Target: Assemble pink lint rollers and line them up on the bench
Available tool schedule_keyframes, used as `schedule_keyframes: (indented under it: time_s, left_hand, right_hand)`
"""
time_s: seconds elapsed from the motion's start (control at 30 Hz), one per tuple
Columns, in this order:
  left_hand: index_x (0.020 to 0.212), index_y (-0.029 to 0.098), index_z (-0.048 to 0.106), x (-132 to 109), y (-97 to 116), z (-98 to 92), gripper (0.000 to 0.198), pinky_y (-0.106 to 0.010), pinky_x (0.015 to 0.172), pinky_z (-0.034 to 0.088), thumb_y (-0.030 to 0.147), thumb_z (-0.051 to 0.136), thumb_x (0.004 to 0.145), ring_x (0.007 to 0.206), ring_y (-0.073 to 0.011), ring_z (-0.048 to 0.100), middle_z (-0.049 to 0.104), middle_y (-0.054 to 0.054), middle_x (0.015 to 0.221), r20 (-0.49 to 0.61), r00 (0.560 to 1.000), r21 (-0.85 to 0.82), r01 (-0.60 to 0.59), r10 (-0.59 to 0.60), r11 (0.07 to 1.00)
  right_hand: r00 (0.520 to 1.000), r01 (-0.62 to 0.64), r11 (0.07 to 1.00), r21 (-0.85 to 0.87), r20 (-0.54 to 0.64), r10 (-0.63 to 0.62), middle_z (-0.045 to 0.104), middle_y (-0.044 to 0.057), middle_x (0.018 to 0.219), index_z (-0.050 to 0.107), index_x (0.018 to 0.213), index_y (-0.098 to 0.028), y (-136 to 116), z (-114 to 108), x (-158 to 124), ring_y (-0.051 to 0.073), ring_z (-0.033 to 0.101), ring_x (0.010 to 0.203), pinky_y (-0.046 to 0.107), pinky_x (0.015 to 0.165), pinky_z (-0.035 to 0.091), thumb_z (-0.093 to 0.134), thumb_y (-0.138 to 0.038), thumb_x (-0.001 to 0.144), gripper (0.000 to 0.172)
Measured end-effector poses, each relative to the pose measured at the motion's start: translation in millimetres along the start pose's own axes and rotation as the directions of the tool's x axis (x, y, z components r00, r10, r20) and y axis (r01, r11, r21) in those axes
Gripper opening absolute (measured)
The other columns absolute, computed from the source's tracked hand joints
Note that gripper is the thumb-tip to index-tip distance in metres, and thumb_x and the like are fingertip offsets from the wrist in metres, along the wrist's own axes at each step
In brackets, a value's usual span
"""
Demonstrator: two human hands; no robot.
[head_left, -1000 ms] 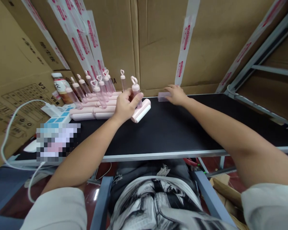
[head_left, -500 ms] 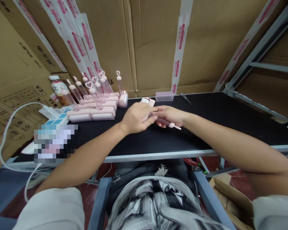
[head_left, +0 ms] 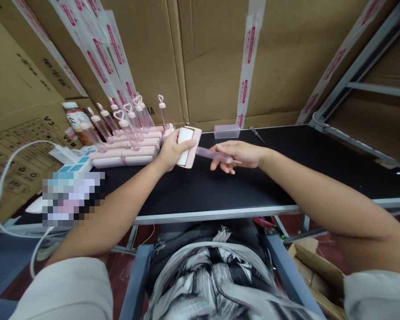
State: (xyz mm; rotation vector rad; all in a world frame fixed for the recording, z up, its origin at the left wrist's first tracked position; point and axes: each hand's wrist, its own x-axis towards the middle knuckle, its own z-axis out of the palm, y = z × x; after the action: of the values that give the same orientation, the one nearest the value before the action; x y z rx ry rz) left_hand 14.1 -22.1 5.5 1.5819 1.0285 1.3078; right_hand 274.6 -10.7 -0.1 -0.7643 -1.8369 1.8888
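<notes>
My left hand (head_left: pixel 172 151) is closed on the pink-and-white head of a lint roller (head_left: pixel 190 155), its thumb pressed across the white face. From that head a see-through pink handle (head_left: pixel 213 154) points right, somewhat blurred. My right hand (head_left: pixel 242 154) is beside and behind the handle with its fingers loosely spread; whether they touch it is hard to see. To the left stand several similar pink lint rollers (head_left: pixel 138 158), heads down on the black table, their clear handles upright with heart-shaped loops on top.
A clear pinkish box (head_left: pixel 227 131) and a small screwdriver (head_left: pixel 256 134) lie at the table's back edge. On the left are a drink bottle (head_left: pixel 77 122), a power strip (head_left: pixel 75 166) with a white cable, and a blurred-out item (head_left: pixel 73 198). Cardboard walls (head_left: pixel 213 66) rise behind.
My left hand has moved left and turned, bringing the roller's white face into view. The fingers of my right hand have loosened from around the handle. The view has shifted slightly.
</notes>
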Motion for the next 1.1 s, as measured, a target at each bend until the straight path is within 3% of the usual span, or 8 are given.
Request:
schedule_keyframes:
  time_s: [0.17,0.33,0.63,0.77,0.87,0.9,0.97,1.1]
  left_hand:
    - [0.111,0.023,0.054,0.2,12.9,-12.4,0.063,-0.033,0.063,0.062,0.044,0.091,0.065,0.064,-0.0171,0.069,0.071,0.001,0.085,0.033,0.997,-0.115,0.07,-0.066,0.991]
    - [0.108,0.023,0.051,-1.3,21.0,-14.9,0.067,-0.032,0.061,0.063,0.05,0.093,0.063,0.063,-0.0178,0.072,0.072,0.001,0.081,0.051,0.998,-0.112,0.027,-0.022,0.993]
    - [0.11,0.023,0.053,1.5,24.0,-8.0,0.061,-0.031,0.055,0.061,0.044,0.089,0.064,0.058,-0.0184,0.07,0.071,0.002,0.076,-0.018,0.998,-0.155,0.061,-0.064,0.986]
    - [0.105,0.021,0.056,10.8,22.9,-22.1,0.049,-0.032,0.054,0.061,0.041,0.082,0.07,0.058,-0.0189,0.07,0.069,0.001,0.074,-0.115,0.974,-0.181,0.17,-0.193,0.969]
    - [0.099,0.02,0.057,18.8,22.2,-38.3,0.037,-0.032,0.055,0.061,0.039,0.076,0.073,0.059,-0.0186,0.07,0.067,0.0,0.073,-0.224,0.946,-0.205,0.188,-0.233,0.961]
    - [0.1,0.02,0.058,20.0,21.8,-41.3,0.038,-0.032,0.056,0.061,0.038,0.076,0.073,0.059,-0.0187,0.07,0.068,0.0,0.074,-0.235,0.948,-0.205,0.167,-0.215,0.964]
    - [0.107,0.021,0.058,19.4,20.5,-41.9,0.045,-0.034,0.057,0.063,0.038,0.079,0.07,0.059,-0.0192,0.07,0.069,0.001,0.076,-0.211,0.961,-0.201,0.136,-0.178,0.97]
    - [0.111,0.021,0.056,12.1,16.4,-30.7,0.056,-0.035,0.056,0.063,0.036,0.085,0.066,0.06,-0.021,0.072,0.07,0.0,0.075,-0.088,0.978,-0.154,0.175,-0.19,0.972]
  right_hand:
    - [0.998,-0.034,0.998,0.049,0.054,0.031,0.064,-0.001,0.064,0.074,0.118,-0.012,-2.5,-10.0,-3.5,0.01,0.045,0.044,0.022,0.041,0.042,0.071,-0.071,0.098,0.063]
    - [0.999,0.031,0.995,0.097,-0.03,-0.029,0.042,-0.009,0.061,0.072,0.107,-0.014,-6.4,-3.1,-4.8,0.005,0.026,0.047,0.019,0.044,0.032,0.08,-0.06,0.096,0.048]
    - [0.959,0.216,0.971,-0.099,-0.163,-0.23,0.049,-0.007,0.067,0.071,0.123,-0.016,-6.9,1.4,-2.0,0.007,0.035,0.051,0.022,0.046,0.037,0.083,-0.07,0.089,0.064]
    - [0.851,0.271,0.846,-0.459,-0.298,-0.433,0.05,-0.005,0.071,0.073,0.125,-0.02,-13.9,-17.3,-12.1,0.009,0.046,0.056,0.024,0.055,0.044,0.08,-0.067,0.092,0.058]
    - [0.655,0.131,0.756,-0.641,-0.516,-0.552,0.054,-0.003,0.076,0.065,0.138,-0.023,-17.9,-57.6,-22.7,0.012,0.052,0.061,0.029,0.066,0.049,0.067,-0.057,0.103,0.048]
    - [0.623,0.031,0.753,-0.657,-0.577,-0.529,0.059,-0.002,0.077,0.061,0.142,-0.022,-16.8,-73.7,-24.9,0.014,0.056,0.063,0.03,0.068,0.05,0.066,-0.054,0.105,0.05]
    - [0.599,-0.194,0.7,-0.687,-0.648,-0.47,0.069,0.004,0.081,0.064,0.134,-0.017,-9.9,-103.9,-25.9,0.018,0.061,0.068,0.033,0.069,0.051,0.077,-0.047,0.097,0.049]
    - [0.649,-0.547,0.471,-0.692,-0.706,-0.284,0.074,0.006,0.079,0.075,0.088,-0.018,12.7,-137.8,-18.2,0.02,0.064,0.073,0.034,0.072,0.05,0.089,-0.034,0.083,0.022]
